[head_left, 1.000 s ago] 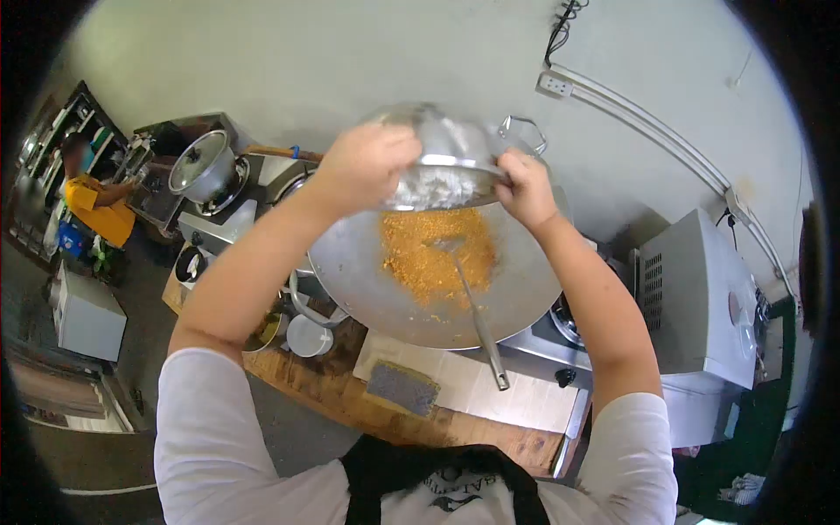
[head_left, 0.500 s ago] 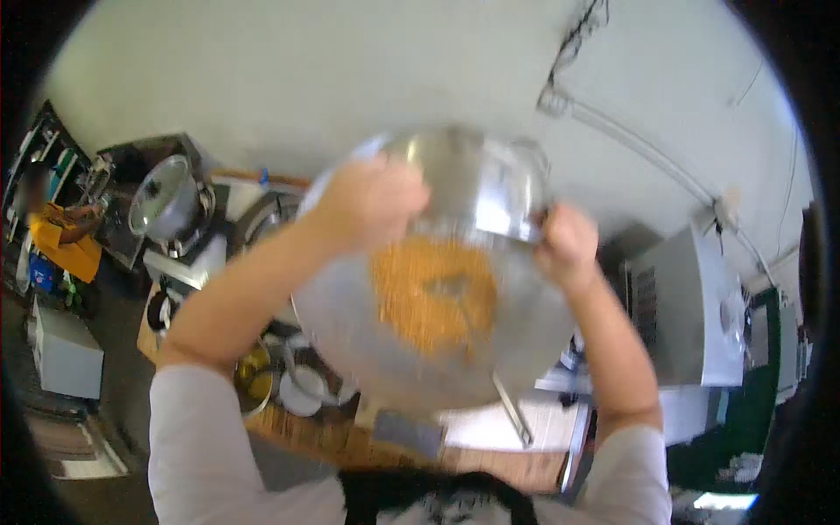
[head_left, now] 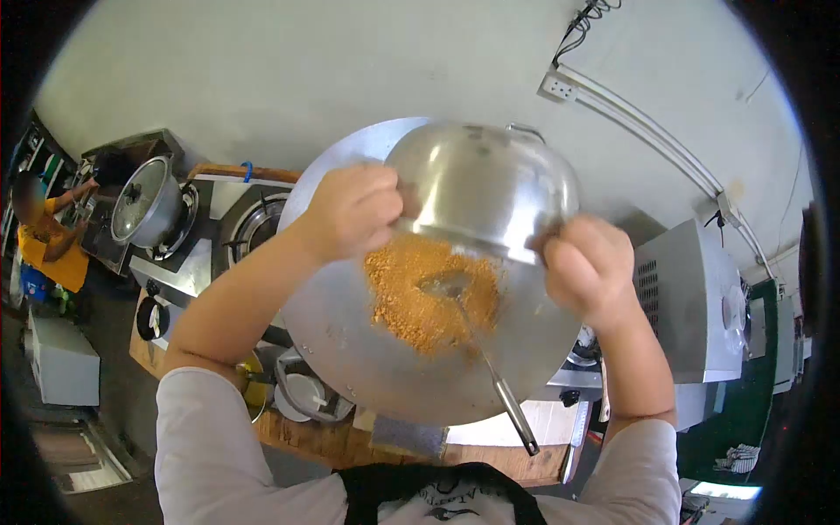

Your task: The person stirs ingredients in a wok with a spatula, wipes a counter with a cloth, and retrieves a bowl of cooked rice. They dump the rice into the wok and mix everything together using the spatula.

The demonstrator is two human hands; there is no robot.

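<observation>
My left hand (head_left: 354, 210) and my right hand (head_left: 591, 262) are closed on opposite sides of a shiny steel bowl (head_left: 486, 179). The bowl is tipped over with its mouth down, and its inside is hidden from me. Below it sits a large, wide metal wok (head_left: 350, 332). An orange-brown crumbly mixture (head_left: 407, 311) is heaped in the middle of the wok. A long-handled ladle or turner (head_left: 512, 411) rests with its head in the mixture, its handle sticking out over the near rim.
A lidded pot (head_left: 153, 206) stands on the stove at left, near a bare burner (head_left: 261, 229). A grey metal appliance (head_left: 678, 306) is at right. Yellow contents fill a pan (head_left: 254, 394) below my left arm. A person in an orange top (head_left: 52, 249) is far left.
The steel bowl and both hands have shifted slightly right and down in view. The blur has lessened. The mixture still lies in the wok.
</observation>
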